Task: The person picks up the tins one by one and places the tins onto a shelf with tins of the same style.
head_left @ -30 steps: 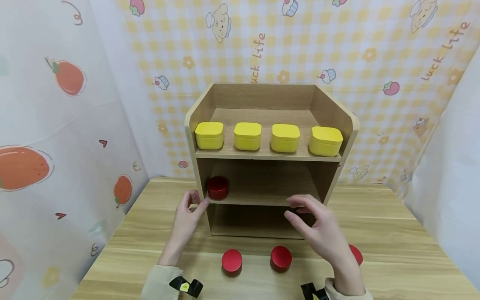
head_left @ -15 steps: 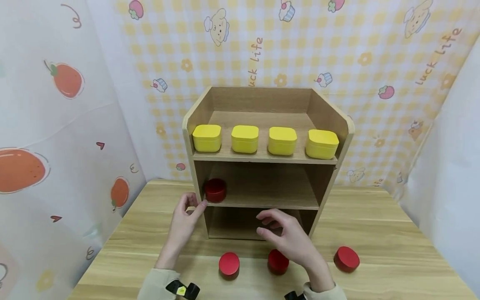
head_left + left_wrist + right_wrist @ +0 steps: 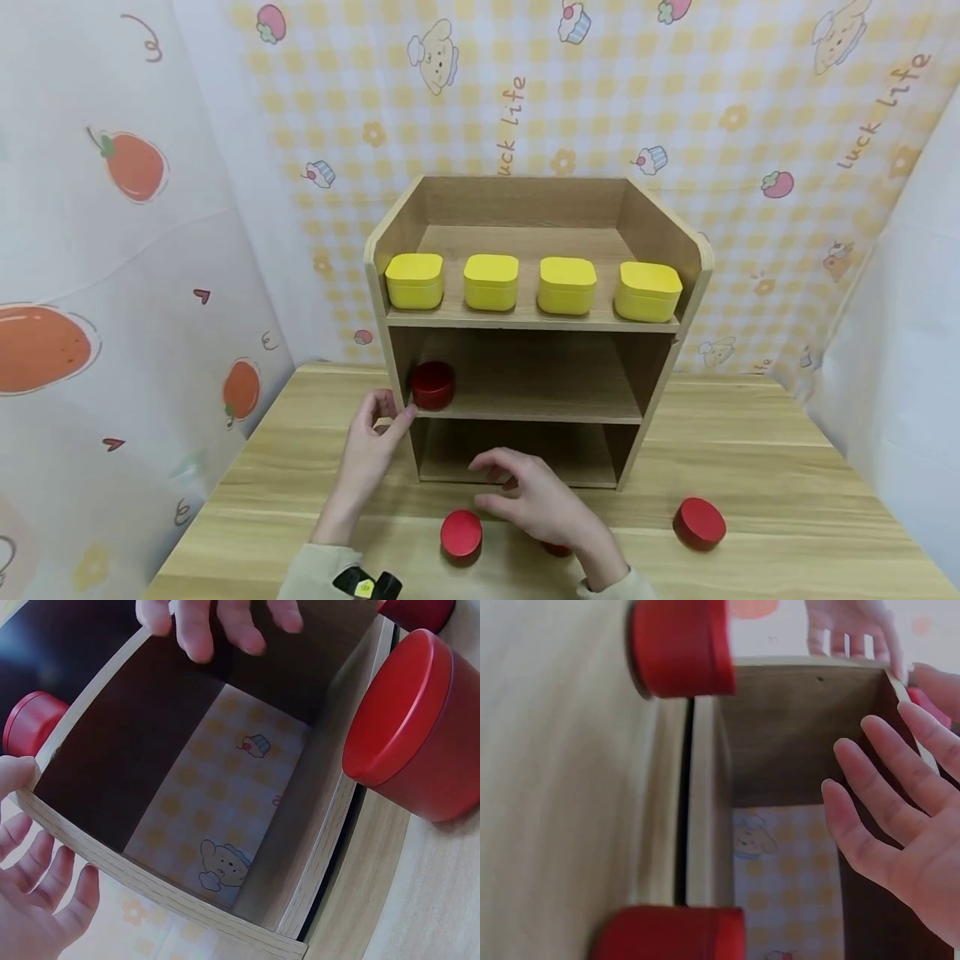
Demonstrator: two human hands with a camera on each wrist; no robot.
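My left hand (image 3: 370, 446) grips the left side panel of a small wooden shelf unit (image 3: 517, 417). In the left wrist view its thumb lies on the front edge, and the fingers (image 3: 49, 874) are against the outer side. My right hand (image 3: 534, 498) hovers before the bottom compartment with fingers apart and loosely bent, holding nothing. Just below and left of it, a round red lidded container (image 3: 461, 533) stands on the table. The right forearm mostly hides a second red container (image 3: 557, 550). Another red container (image 3: 432, 386) sits at the left end of the middle shelf.
Several yellow square boxes (image 3: 491, 283) stand in a row on the top shelf. Farther right on the wooden table (image 3: 780, 467) is another red container (image 3: 699, 523). Patterned cloth (image 3: 555, 100) hangs behind and at both sides.
My right hand has moved left and down, from the shelf unit's right side to near the left red container on the table. The left hand stays at the side panel.
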